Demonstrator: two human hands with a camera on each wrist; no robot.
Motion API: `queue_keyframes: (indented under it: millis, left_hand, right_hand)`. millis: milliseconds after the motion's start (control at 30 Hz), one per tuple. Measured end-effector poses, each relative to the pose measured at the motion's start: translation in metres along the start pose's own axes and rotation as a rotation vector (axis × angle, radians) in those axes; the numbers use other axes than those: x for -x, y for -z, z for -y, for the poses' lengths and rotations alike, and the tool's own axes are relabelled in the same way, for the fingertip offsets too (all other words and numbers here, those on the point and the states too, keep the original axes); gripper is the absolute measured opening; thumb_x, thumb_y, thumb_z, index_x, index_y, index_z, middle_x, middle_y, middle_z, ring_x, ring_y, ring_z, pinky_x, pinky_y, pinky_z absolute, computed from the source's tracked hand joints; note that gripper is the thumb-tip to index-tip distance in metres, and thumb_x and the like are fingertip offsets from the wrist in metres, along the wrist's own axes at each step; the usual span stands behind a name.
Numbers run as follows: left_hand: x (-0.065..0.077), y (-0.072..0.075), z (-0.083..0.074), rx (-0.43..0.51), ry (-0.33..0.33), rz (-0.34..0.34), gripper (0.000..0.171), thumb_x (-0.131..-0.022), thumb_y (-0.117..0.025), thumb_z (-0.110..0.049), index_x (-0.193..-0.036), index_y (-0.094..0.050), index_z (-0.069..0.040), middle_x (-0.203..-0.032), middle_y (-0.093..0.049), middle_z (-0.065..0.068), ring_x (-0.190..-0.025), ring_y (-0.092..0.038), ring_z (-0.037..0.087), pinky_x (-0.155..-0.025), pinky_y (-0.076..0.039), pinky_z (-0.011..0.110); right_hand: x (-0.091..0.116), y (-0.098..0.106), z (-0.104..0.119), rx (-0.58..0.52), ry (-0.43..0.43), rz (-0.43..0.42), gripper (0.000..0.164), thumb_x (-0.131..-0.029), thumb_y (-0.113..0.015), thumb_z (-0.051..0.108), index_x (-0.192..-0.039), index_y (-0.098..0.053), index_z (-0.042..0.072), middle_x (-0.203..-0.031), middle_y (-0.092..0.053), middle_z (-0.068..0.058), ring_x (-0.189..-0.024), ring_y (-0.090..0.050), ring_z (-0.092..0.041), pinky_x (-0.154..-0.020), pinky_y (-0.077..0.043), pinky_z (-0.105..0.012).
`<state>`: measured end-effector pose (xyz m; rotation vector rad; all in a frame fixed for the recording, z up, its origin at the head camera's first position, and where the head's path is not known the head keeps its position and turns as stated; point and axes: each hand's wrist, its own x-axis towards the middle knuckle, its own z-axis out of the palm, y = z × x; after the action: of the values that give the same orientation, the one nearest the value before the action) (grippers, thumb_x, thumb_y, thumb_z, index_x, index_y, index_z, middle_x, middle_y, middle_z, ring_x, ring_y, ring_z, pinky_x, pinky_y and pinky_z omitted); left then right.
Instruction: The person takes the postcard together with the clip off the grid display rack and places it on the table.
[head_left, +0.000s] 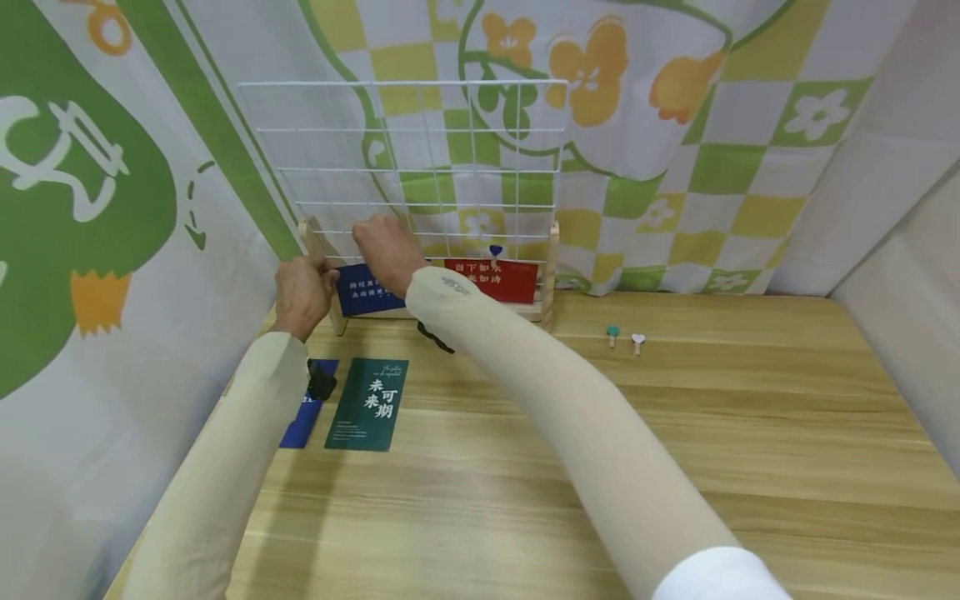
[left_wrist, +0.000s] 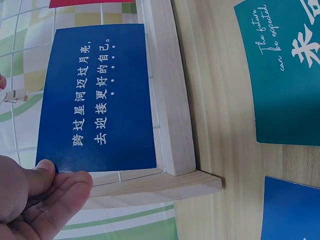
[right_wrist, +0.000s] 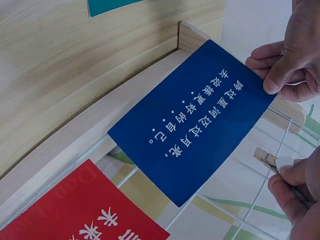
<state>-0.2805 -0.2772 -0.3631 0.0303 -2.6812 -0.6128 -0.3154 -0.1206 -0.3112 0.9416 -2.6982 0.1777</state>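
My left hand (head_left: 300, 292) pinches one short edge of a blue card (left_wrist: 100, 100) with white lettering, between thumb and fingers. The card lies against the lower left of a white wire grid (head_left: 472, 131) that stands in a wooden base (left_wrist: 172, 100). My right hand (head_left: 390, 254) is just above the card. In the right wrist view it pinches a small wooden clothespin (right_wrist: 265, 159) with a white top, apart from the card. To the right, a red card (head_left: 513, 283) is on the grid, with a blue heart clothespin (head_left: 496, 250) at its top edge.
A green card (head_left: 363, 408) and another blue card (head_left: 300, 425), partly behind the left wrist, lie on the wooden table (head_left: 675, 467). Two small clothespins, one with a teal heart (head_left: 612, 332) and one with a white heart (head_left: 637, 340), lie right of the rack. A patterned curtain (head_left: 750, 167) hangs behind.
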Motion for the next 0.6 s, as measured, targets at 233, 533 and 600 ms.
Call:
queue_keyframes:
  millis: [233,533,600]
  left_hand:
    - [0.005,0.007,-0.003,-0.008,-0.035,0.014,0.015,-0.095,-0.06,-0.005,-0.091,-0.07,0.006,-0.086,-0.07,0.028,-0.078,-0.066,0.046,-0.072,-0.052,0.055]
    - [0.007,0.018,-0.009,-0.037,-0.03,0.068,0.015,-0.095,-0.06,-0.006,-0.093,-0.071,0.004,-0.088,-0.071,0.026,-0.082,-0.066,0.045,-0.074,-0.052,0.054]
    - [0.007,0.021,-0.011,-0.043,-0.034,0.081,0.016,-0.095,-0.06,-0.007,-0.092,-0.071,0.004,-0.087,-0.071,0.026,-0.082,-0.066,0.045,-0.073,-0.052,0.054]
  right_hand:
    - [0.002,0.007,-0.002,-0.024,0.005,-0.005,0.023,-0.1,-0.051,0.004,-0.109,-0.071,0.01,-0.103,-0.074,-0.004,-0.093,-0.071,-0.016,-0.079,-0.057,-0.024]
    - [0.007,0.013,-0.003,-0.021,0.022,-0.029,0.024,-0.1,-0.05,0.001,-0.106,-0.072,0.009,-0.099,-0.074,-0.004,-0.089,-0.07,-0.015,-0.077,-0.057,-0.025]
    - [0.009,0.014,-0.004,-0.018,0.022,-0.026,0.024,-0.1,-0.05,0.001,-0.106,-0.072,0.009,-0.097,-0.074,-0.004,-0.087,-0.069,-0.014,-0.076,-0.057,-0.024]
